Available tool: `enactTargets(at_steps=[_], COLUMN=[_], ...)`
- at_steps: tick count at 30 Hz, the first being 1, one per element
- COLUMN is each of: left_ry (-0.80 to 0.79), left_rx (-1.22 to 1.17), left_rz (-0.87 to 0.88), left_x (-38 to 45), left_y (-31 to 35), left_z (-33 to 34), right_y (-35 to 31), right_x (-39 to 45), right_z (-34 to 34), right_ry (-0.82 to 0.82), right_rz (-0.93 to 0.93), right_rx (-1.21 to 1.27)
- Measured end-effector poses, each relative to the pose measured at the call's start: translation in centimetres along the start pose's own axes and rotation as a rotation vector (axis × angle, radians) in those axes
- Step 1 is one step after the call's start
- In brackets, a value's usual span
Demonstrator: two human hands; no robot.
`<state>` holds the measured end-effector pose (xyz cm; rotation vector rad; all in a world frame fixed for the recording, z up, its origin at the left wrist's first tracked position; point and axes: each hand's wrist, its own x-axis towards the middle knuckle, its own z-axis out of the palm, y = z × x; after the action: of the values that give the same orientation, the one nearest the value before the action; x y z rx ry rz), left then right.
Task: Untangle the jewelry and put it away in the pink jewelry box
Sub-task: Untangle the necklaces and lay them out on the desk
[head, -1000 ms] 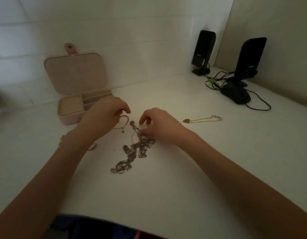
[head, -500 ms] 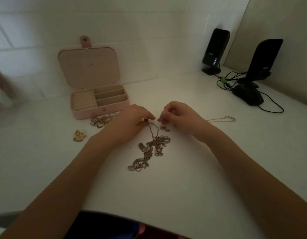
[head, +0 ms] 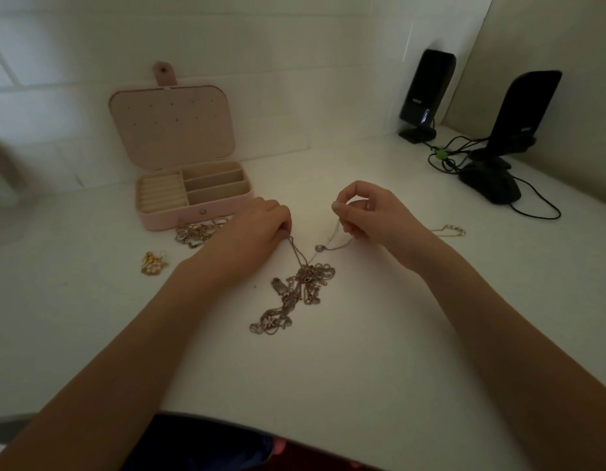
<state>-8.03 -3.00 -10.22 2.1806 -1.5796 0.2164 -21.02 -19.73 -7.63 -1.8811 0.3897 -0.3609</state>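
Head view: both forearms reach forward over the white surface point(head: 380, 351). The left hand point(head: 257, 229), knuckles up, fingers curled, pinches a chain rising from the tangled jewelry point(head: 295, 294). The right hand point(head: 369, 212), raised slightly, pinches a thin chain point(head: 335, 237) between thumb and forefinger; its small pendant point(head: 318, 248) lies on the surface. The tangle lies between the wrists, its long axis running from near-left to far-right. The pink jewelry box point(head: 193, 205) stands open at far left, lid upright, with loose rings point(head: 199, 231) just in front of it.
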Motion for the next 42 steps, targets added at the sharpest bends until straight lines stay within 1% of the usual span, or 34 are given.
enactTargets(at_steps=[4, 6, 9, 11, 13, 16, 21, 25, 27, 31, 33, 35, 38, 39, 42], left_ry=[-0.021, -0.018, -0.001, 0.008, -0.014, -0.051, -0.168, -0.134, -0.123, -0.161, -0.131, -0.077, 0.018, 0.050, 0.180], left_rx=[0.059, 0.050, -0.111, -0.211, -0.241, -0.220, -0.366, -0.192, -0.138, -0.139, -0.168, -0.285, -0.685, -0.779, -0.944], left_rz=[-0.022, -0.033, -0.151, -0.194, -0.166, -0.095, -0.139, -0.062, -0.061, -0.137, -0.128, -0.150, -0.239, -0.251, -0.284], left_x=[-0.2, -0.3, 0.0, 0.2, 0.1, -0.1, -0.2, -0.1, -0.1, -0.2, -0.3, -0.3, -0.1, 0.0, 0.3], left_y=[-0.1, -0.1, 0.6, 0.9, 1.1, 0.5, -0.7, -0.7, -0.4, 0.4, 0.4, 0.9, 2.2, 2.3, 2.1], left_z=[0.2, 0.4, 0.1, -0.1, -0.4, -0.7, -1.1, -0.9, -0.7, -0.6, -0.7, -1.1, -2.2, -2.5, -3.1], right_y=[0.3, 0.6, 0.8, 0.7, 0.7, 0.5, 0.0, 0.3, 0.5, 0.9, 1.0, 1.2, 0.9, 0.6, -0.3], right_x=[0.0, 0.1, 0.1, -0.1, -0.2, -0.4, -0.7, -0.8, -0.7, -0.5, -0.4, -0.4, -0.3, -0.3, -0.7], right_z=[0.2, 0.6, 1.6, 2.3, 3.0, 4.1, 5.3, 4.7, 4.3, 4.0, 4.1, 4.3, 4.7, 4.8, 4.6], right_ry=[-0.014, 0.004, 0.045, 0.026, -0.002, 0.015, -0.039, -0.072, -0.082, -0.096, -0.088, -0.083, -0.108, -0.123, -0.130], right_rz=[-0.058, -0.101, -0.161, -0.164, -0.171, -0.150, -0.091, -0.132, -0.146, -0.134, -0.145, -0.149, -0.177, -0.192, -0.194], right_rx=[-0.357, -0.510, -0.597, -0.657, -0.695, -0.709, -0.849, -0.813, -0.779, -0.713, -0.698, -0.666, -0.519, -0.452, -0.260])
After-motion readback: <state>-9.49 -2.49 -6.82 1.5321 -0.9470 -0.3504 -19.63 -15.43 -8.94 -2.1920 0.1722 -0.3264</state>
